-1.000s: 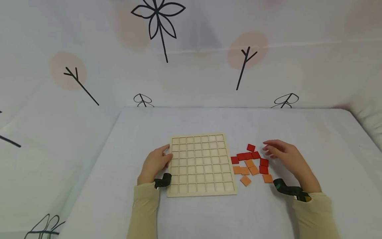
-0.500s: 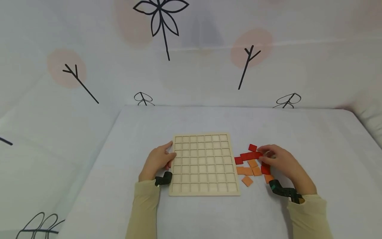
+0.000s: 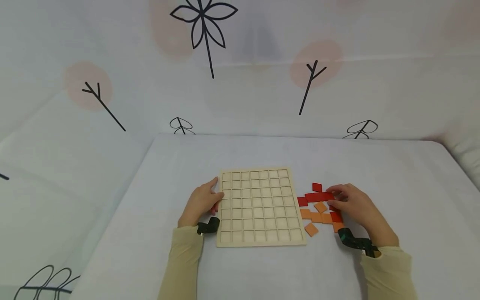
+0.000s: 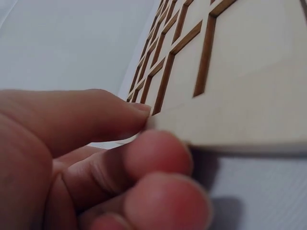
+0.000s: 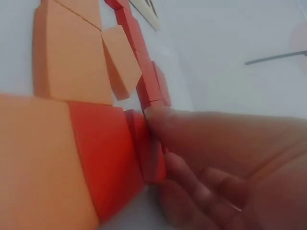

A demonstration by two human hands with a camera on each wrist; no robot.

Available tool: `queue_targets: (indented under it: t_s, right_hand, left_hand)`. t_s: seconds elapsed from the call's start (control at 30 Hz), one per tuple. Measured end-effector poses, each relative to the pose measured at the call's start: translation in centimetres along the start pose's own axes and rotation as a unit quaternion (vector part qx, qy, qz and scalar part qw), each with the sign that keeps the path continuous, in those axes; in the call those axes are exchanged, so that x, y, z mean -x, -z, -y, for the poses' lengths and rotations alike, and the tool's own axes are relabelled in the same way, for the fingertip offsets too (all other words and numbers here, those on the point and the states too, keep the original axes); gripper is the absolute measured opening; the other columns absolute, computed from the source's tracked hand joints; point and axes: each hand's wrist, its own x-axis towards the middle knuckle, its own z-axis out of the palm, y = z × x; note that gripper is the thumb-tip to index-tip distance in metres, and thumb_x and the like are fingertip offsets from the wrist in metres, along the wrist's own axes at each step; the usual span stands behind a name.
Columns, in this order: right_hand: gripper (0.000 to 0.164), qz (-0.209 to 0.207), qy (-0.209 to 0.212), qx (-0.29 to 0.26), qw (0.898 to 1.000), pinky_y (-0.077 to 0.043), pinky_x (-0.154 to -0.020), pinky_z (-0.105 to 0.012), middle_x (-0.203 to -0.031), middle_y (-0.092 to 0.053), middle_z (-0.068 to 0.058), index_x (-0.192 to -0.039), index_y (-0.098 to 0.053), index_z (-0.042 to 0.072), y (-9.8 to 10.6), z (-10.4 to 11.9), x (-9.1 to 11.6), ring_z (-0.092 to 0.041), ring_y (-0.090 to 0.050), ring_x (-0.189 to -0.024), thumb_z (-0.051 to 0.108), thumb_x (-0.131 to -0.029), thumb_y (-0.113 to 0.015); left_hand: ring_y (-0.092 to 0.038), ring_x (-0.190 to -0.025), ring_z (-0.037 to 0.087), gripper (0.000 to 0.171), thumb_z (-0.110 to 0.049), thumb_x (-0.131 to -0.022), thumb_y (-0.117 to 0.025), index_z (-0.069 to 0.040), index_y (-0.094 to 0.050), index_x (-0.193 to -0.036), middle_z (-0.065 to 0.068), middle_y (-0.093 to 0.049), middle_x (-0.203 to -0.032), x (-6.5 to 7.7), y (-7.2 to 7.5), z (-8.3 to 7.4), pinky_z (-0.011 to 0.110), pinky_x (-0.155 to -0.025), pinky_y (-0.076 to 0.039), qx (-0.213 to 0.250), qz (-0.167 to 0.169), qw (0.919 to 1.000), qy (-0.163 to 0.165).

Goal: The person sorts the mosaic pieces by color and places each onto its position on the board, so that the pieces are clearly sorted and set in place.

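Observation:
A pale wooden grid board with rows of square recesses lies flat on the white table. My left hand holds its left edge, thumb at the rim and the other fingers curled beside it, as the left wrist view shows. To the board's right, my right hand pinches a small red square tile between thumb and fingers. That tile stands tilted beside another red tile. A row of red tiles runs from the fingertips toward the board, above several orange tiles.
One red tile lies apart behind the row, and an orange tile lies apart in front. A dark wrist camera sits on the left wrist. White cloth with drawn plants hangs behind the table.
My right hand has come left and down to the tiles and taken hold of a red one. Several orange tiles have shifted closer together. The left hand keeps its hold on the board.

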Motion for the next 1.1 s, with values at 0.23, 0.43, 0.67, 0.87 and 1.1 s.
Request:
queue_targets:
  t_s: [0.23,0.43,0.67,0.87,1.1]
  right_hand:
    - [0.048,0.015,-0.001,-0.006,1.0,-0.047,-0.071,-0.044,-0.105,-0.049,-0.016,-0.122,-0.05,0.006,0.2,0.0,0.3,-0.03,-0.049,-0.092,0.023,-0.08,-0.066]
    - [0.045,0.009,-0.005,-0.004,1.0,-0.048,-0.069,-0.041,-0.105,-0.047,-0.016,-0.122,-0.05,0.006,0.1,-0.1,0.1,-0.029,-0.048,-0.09,0.022,-0.082,-0.064]
    - [0.044,-0.007,-0.012,0.01,1.0,-0.048,-0.067,-0.04,-0.102,-0.049,-0.019,-0.121,-0.051,0.002,-0.2,0.0,-0.3,-0.031,-0.048,-0.087,0.022,-0.083,-0.064]
    - [0.035,-0.018,-0.024,0.011,0.999,-0.047,-0.067,-0.042,-0.105,-0.047,-0.021,-0.114,-0.055,0.002,-0.1,-0.2,-0.3,-0.033,-0.047,-0.089,0.02,-0.084,-0.061]
    - [0.038,-0.01,-0.021,0.021,1.0,-0.047,-0.068,-0.044,-0.104,-0.048,-0.023,-0.114,-0.054,-0.001,0.0,-0.4,-0.3,-0.035,-0.048,-0.088,0.019,-0.083,-0.063]
  left_hand:
    - [-0.055,-0.042,0.016,0.066,-0.02,-0.082,-0.053,-0.017,-0.025,-0.142,0.003,-0.056,-0.049,-0.1,-0.2,0.0,0.026,-0.046,-0.042,0.007,-0.003,1.0,-0.003]
    - [-0.054,-0.041,0.016,0.063,-0.021,-0.083,-0.053,-0.019,-0.029,-0.141,0.004,-0.056,-0.05,-0.1,-0.4,0.0,0.027,-0.045,-0.044,0.007,0.0,1.0,-0.008]
    - [-0.054,-0.041,0.017,0.063,-0.021,-0.083,-0.054,-0.021,-0.029,-0.141,0.004,-0.056,-0.05,-0.2,-0.5,0.1,0.028,-0.043,-0.044,0.005,-0.002,1.0,-0.006]
    - [-0.053,-0.04,0.017,0.061,-0.026,-0.085,-0.053,-0.022,-0.028,-0.141,0.003,-0.056,-0.05,-0.5,-1.0,0.1,0.028,-0.046,-0.044,-0.01,-0.006,0.9999,-0.013]
    - [-0.055,-0.041,0.017,0.06,-0.028,-0.087,-0.052,-0.022,-0.027,-0.141,0.003,-0.057,-0.052,-0.6,-1.3,-0.1,0.029,-0.048,-0.046,-0.003,0.003,0.9999,-0.016]
